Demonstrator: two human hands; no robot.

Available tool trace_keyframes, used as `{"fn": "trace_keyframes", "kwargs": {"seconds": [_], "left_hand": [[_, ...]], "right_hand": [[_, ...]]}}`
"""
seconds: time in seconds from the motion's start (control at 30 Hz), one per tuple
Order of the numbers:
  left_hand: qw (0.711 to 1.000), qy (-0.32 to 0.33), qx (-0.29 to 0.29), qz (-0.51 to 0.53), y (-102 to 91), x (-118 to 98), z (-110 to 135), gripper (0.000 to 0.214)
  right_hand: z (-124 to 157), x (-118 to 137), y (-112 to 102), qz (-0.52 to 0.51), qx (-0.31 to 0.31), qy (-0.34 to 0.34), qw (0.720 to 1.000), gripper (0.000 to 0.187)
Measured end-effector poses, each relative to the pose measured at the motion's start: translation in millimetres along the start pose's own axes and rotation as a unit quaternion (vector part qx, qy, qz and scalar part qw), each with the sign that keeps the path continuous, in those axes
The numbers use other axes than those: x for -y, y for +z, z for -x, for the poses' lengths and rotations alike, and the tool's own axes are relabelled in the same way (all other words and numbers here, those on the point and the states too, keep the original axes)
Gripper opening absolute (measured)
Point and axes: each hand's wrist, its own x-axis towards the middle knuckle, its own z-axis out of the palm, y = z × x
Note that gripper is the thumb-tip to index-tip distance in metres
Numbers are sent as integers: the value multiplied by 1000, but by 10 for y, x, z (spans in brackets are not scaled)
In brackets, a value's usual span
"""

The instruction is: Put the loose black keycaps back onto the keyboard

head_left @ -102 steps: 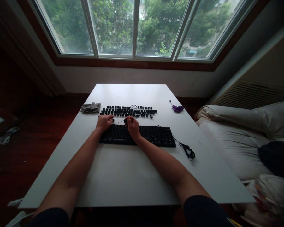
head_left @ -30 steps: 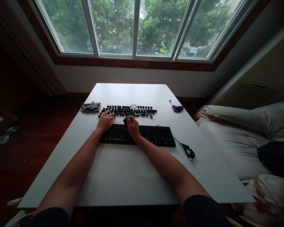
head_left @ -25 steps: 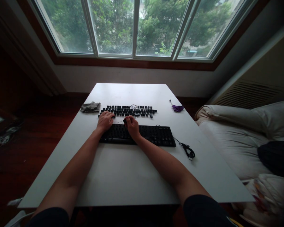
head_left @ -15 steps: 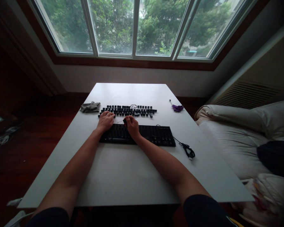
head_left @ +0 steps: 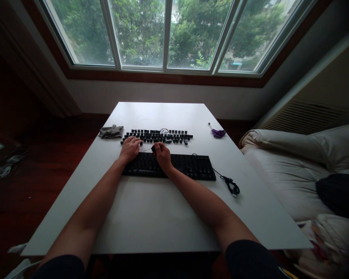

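Observation:
A black keyboard (head_left: 192, 166) lies across the white table, with many of its keycaps off. Behind it, loose black keycaps (head_left: 154, 136) are laid out in rows. My left hand (head_left: 130, 149) rests at the near left end of these rows, fingers stretched out and touching the keycaps there. My right hand (head_left: 163, 155) is held over the keyboard's back edge, thumb and fingers pinched on a small black piece with thin wire sticking out to the left, which looks like a wire keycap puller (head_left: 153, 148). My right wrist hides part of the keyboard.
A grey cloth (head_left: 111, 132) lies at the table's left edge. Toward the right edge are a purple cloth-like item (head_left: 218, 133) and a bundled black USB cable (head_left: 231, 186). A pale sofa (head_left: 282, 170) stands to the right of the white table (head_left: 151, 217); a window (head_left: 163, 38) is ahead.

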Motion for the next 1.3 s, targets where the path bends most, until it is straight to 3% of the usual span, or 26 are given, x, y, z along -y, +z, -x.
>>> {"fn": "trace_keyframes", "kwargs": {"seconds": [0.33,0.87,1.3], "left_hand": [[1000,6,22,3,-66,-57,-6,41],[1000,-2,30,4,46,37,-3,45],[1000,-8,26,5,-70,-54,-5,41]], "right_hand": [[5,31,-1,18,0,10,1000,45],[1,19,-4,21,1,10,1000,46],[2,15,-11,23,4,13,1000,44]]}}
